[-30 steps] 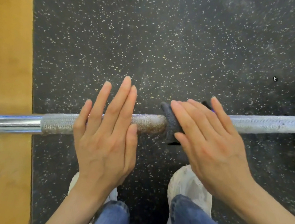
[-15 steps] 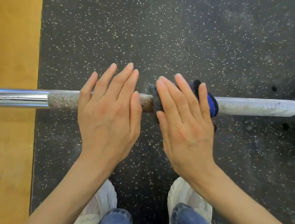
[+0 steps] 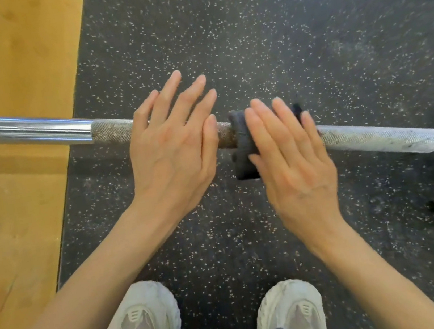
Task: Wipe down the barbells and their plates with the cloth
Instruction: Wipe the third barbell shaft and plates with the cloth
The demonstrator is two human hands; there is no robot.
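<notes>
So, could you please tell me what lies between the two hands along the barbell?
In the head view, a short rusty knurled stretch of the barbell and the cloth's edge lie between the left hand and right hand.

Both bare forearms reach forward and down, palms facing down. The left hand (image 3: 172, 153) lies flat with straight fingers (image 3: 172, 92) spread slightly. The right hand (image 3: 290, 159) sits just beside it, its fingers straight, close together and a little blurred.

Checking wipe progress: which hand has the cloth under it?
The right hand: its flat fingers press the dark cloth onto the barbell. The left hand lies bare on it.
</notes>
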